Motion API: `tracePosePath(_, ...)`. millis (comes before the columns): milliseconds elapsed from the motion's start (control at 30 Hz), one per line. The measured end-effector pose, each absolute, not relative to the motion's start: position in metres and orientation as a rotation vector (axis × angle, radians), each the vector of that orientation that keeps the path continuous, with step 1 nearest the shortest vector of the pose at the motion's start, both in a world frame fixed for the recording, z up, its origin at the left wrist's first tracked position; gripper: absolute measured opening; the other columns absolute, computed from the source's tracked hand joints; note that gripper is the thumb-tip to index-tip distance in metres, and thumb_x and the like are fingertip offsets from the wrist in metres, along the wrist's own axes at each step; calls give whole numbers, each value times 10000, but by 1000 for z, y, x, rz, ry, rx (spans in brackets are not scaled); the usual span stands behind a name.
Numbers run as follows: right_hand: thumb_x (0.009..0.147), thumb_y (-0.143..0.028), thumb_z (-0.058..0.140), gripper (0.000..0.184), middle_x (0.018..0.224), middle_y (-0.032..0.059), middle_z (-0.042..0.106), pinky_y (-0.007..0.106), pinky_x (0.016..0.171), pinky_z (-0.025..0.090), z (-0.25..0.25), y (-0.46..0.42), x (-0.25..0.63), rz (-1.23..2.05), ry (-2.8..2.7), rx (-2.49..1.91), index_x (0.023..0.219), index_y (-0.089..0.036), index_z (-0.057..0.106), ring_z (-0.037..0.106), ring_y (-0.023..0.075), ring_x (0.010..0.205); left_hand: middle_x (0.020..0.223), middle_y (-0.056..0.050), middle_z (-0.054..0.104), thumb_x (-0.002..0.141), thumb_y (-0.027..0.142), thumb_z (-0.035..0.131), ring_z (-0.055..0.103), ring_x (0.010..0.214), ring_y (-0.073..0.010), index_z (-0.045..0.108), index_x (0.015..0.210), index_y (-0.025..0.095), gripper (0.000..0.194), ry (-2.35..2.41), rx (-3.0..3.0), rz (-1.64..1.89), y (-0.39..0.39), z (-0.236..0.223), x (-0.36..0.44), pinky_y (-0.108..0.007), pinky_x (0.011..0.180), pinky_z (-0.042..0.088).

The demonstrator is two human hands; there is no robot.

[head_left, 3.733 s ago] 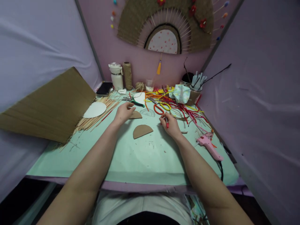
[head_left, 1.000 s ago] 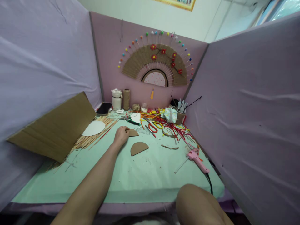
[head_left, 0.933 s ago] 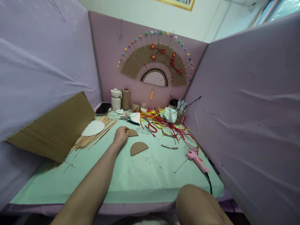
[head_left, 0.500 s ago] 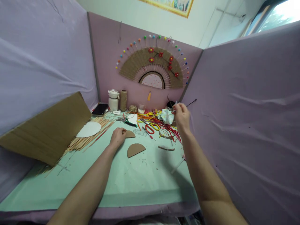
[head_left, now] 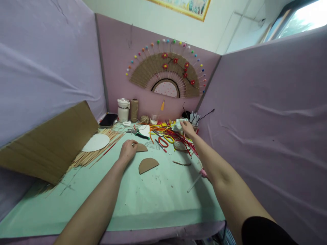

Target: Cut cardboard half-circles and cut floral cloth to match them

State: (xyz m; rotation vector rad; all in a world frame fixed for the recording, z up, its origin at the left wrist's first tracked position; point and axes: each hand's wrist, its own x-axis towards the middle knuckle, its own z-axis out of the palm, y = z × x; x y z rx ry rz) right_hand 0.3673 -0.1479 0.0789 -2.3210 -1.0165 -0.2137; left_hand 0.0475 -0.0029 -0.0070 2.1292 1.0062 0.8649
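Observation:
My left hand (head_left: 127, 150) rests on the table with its fingers curled over the left end of a brown cardboard half-circle (head_left: 141, 148). A second cardboard half-circle (head_left: 148, 165) lies loose just in front of it. On the right, my right hand (head_left: 187, 128) reaches to the back, its fingers bent and closed at the edge of a pale, crumpled, patterned packet (head_left: 176, 126). The exact fingertip grip is partly hidden. Behind that hand stands a cup of clear sticks (head_left: 195, 119).
Scissors (head_left: 163, 140), green-handled pliers (head_left: 141, 135), a protractor (head_left: 152, 145) and red and yellow strips (head_left: 182, 137) lie mid-table. A leaning cardboard sheet (head_left: 51, 143) and thin wooden sticks (head_left: 87, 156) are left. A pink glue gun (head_left: 203, 173) lies right; a decorated fan (head_left: 148, 69) hangs behind.
My right hand has moved left and down, from near the cup of clear sticks to the patterned packet, uncovering the cup. My left hand stays on the cardboard half-circle.

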Motion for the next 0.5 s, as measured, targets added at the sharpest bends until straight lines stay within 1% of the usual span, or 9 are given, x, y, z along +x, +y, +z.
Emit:
tracePosePath(67,945,-349,380,478,1401,176,509,387,1083,333,85,-141,358,-304,-1080,-2220,1328,-108,533,457,243,1305,1029,-122,674,723,181,558,574,1095,-304,694,811,182,162,987,2036,877,-5,-4,49,-422,1039,375)
tracePosePath(100,940,-344,399,485,1436,165,473,385,1107,304,87,-139,349,-340,-1119,-2170,1351,-113,511,415,234,1337,1027,-122,676,728,208,573,579,1091,-306,686,813,180,144,975,1980,876,-6,-3,51,-430,1036,381)
tracePosePath(167,921,-361,458,492,1450,149,458,391,1133,272,87,-139,324,-392,-1222,-2064,1352,-131,515,375,230,1359,998,-127,685,768,304,580,617,1025,-296,669,851,172,180,938,1857,855,-9,1,53,-438,976,439)
tracePosePath(233,906,-367,499,478,1398,173,502,441,1130,272,81,-143,289,-446,-1473,-1795,1310,-117,554,397,265,1331,959,-138,696,842,440,509,662,917,-263,645,902,161,316,873,1738,814,-12,6,54,-414,863,513)
tracePosePath(300,908,-372,513,437,1357,148,542,464,1101,314,70,-151,250,-419,-1702,-1603,1289,-166,573,429,267,1287,939,-152,700,885,561,409,684,851,-236,621,927,153,461,734,1495,694,-16,11,53,-380,783,546)
tracePosePath(367,905,-363,534,385,1305,129,587,483,1059,355,55,-159,212,-326,-1854,-1482,1252,-209,596,461,270,1241,892,-146,701,884,635,366,688,783,-219,615,923,148,548,566,1167,500,-20,15,51,-357,720,557)
tracePosePath(433,909,-345,538,300,1198,113,653,461,1011,402,41,-165,183,-177,-1941,-1391,1164,-222,640,525,251,1150,800,-112,694,876,647,393,667,665,-196,624,908,142,556,449,916,323,-23,16,50,-326,627,551)
tracePosePath(500,916,-337,531,220,1073,98,697,431,969,435,31,-168,165,-46,-1982,-1321,1023,-222,684,565,233,1061,714,-67,678,887,552,473,626,561,-162,638,887,140,444,418,845,253,-27,14,53,-281,552,526)
